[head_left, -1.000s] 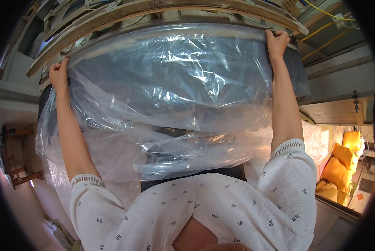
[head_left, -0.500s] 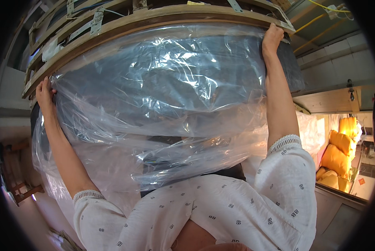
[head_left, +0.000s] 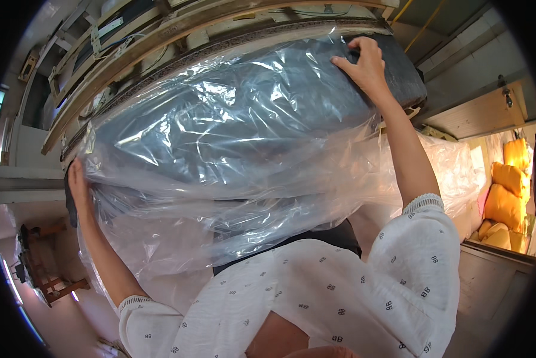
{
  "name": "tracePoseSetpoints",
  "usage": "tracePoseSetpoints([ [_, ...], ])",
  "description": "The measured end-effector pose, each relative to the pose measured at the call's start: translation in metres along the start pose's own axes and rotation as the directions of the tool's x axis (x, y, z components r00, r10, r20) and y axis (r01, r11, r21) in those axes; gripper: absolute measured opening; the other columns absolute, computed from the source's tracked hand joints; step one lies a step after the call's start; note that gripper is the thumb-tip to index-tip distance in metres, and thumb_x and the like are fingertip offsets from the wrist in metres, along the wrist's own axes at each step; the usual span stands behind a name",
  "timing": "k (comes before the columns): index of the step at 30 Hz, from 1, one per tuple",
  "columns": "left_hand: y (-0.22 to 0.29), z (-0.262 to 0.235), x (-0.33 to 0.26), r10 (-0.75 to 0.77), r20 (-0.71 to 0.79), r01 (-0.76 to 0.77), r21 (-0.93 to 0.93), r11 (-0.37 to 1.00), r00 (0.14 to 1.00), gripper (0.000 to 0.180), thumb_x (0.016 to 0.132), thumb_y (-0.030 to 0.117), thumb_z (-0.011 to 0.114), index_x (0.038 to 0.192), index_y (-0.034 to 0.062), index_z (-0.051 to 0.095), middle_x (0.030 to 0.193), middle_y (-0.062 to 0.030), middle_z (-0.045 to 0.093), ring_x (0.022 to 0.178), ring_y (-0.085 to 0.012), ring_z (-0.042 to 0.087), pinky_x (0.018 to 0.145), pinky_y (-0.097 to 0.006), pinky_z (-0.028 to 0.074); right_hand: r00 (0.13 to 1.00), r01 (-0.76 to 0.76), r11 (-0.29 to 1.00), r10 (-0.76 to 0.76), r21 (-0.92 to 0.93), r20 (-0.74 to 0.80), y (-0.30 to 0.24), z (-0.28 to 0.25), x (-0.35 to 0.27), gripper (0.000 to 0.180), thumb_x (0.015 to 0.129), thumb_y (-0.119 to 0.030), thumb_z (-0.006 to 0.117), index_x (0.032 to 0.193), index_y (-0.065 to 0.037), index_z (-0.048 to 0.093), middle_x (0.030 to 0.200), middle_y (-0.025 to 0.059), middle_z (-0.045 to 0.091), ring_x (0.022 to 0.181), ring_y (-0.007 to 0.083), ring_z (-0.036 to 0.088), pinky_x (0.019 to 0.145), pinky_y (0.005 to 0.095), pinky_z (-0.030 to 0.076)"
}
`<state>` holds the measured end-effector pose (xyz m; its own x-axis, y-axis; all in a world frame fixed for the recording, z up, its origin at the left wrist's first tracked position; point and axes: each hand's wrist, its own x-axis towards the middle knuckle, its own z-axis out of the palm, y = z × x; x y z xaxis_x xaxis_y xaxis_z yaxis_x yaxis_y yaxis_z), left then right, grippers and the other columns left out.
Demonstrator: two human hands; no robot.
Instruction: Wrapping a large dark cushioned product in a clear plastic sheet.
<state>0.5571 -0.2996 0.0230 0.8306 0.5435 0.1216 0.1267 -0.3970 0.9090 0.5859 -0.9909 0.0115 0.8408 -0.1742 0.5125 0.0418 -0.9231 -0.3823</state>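
A clear plastic sheet [head_left: 220,131] drapes over a long dark-grey padded piece [head_left: 404,74], shiny with creases, and its loose lower folds hang toward my body. At the left end, my left hand [head_left: 80,185] rests against the sheet's edge with its fingers stretched upward. Near the upper right corner, my right hand [head_left: 365,67] has its thumb and fingers apart, with the thumb close to the sheet. The padded piece belongs to a wooden frame [head_left: 178,27] with slats and a metal bracket [head_left: 96,43] beyond it.
A wooden board [head_left: 477,113] with a dark fitting juts out at the right. Farther right, yellow cushions [head_left: 510,182] are piled in bright light. A reddish-brown wooden stand [head_left: 47,262] is at the left. Yellow cables [head_left: 423,27] hang at the upper right.
My right hand has left the wooden rail and come down and left, its fingers now spread. My left hand has slid lower along the left end. A dark strip now shows below the rail.
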Motion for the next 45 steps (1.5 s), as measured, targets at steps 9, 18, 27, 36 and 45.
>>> tracePoseSetpoints([
  [9,0.101,0.246,-0.082,0.636,0.120,-0.621,-0.142,0.771,0.762,0.021,0.077,0.020,0.062,0.088,0.0030,0.062,0.081,-0.0090,0.060,0.075,-0.0182,0.057,0.068,-0.029,0.046,0.987,0.112,0.885,-0.152,0.452,0.053,-0.089,-0.083,-0.037,0.017,0.082,-0.010,0.060,0.092,-0.001,0.050,0.088,0.0087,0.051,0.082,0.0195,0.049,0.077,0.0276,0.039],
  [18,0.148,0.173,-0.174,0.783,-0.065,-0.785,-0.008,0.619,0.618,0.043,0.076,0.016,0.063,0.116,0.0096,0.051,0.115,-0.0112,0.051,0.106,-0.0297,0.050,0.089,-0.036,0.041,0.679,0.483,0.840,-0.538,0.247,0.500,-0.105,-0.019,-0.053,0.046,0.092,-0.023,0.035,0.133,-0.002,0.034,0.141,0.0165,0.028,0.129,0.0300,0.028,0.105,0.0373,0.019],
  [27,-0.124,-0.143,-0.255,0.471,-0.357,-0.089,0.714,0.694,0.807,0.071,0.068,0.029,0.074,0.125,0.0031,0.041,0.111,-0.0123,0.053,0.108,-0.0287,0.046,0.093,-0.037,0.036,0.878,0.368,0.921,-0.390,0.129,0.279,-0.080,-0.032,-0.021,0.029,0.092,-0.013,0.041,0.114,0.001,0.051,0.116,0.0172,0.052,0.106,0.0278,0.051,0.092,0.0311,0.038],
  [36,-0.140,-0.169,-0.277,-0.247,-0.214,0.241,-0.054,0.969,0.945,0.052,0.084,0.021,0.055,0.132,0.0083,0.039,0.082,-0.0039,0.058,0.068,-0.0102,0.053,0.059,-0.023,0.043,0.173,0.482,0.530,-0.838,0.698,0.517,-0.338,0.001,-0.212,0.032,0.075,-0.033,0.066,0.094,-0.009,0.059,0.095,0.0090,0.062,0.075,0.0307,0.060,0.061,0.0385,0.046],
  [45,0.008,-0.126,-0.321,0.223,0.201,-0.128,-0.399,0.908,0.954,0.035,0.082,0.006,0.043,0.114,0.0052,0.058,0.084,-0.0091,0.061,0.077,-0.0201,0.057,0.078,-0.030,0.043,0.662,-0.036,0.667,-0.542,0.744,0.518,-0.252,-0.030,0.023,0.029,0.087,-0.032,0.053,0.105,-0.009,0.059,0.099,-0.0015,0.058,0.091,0.0106,0.053,0.081,0.0252,0.041],
])
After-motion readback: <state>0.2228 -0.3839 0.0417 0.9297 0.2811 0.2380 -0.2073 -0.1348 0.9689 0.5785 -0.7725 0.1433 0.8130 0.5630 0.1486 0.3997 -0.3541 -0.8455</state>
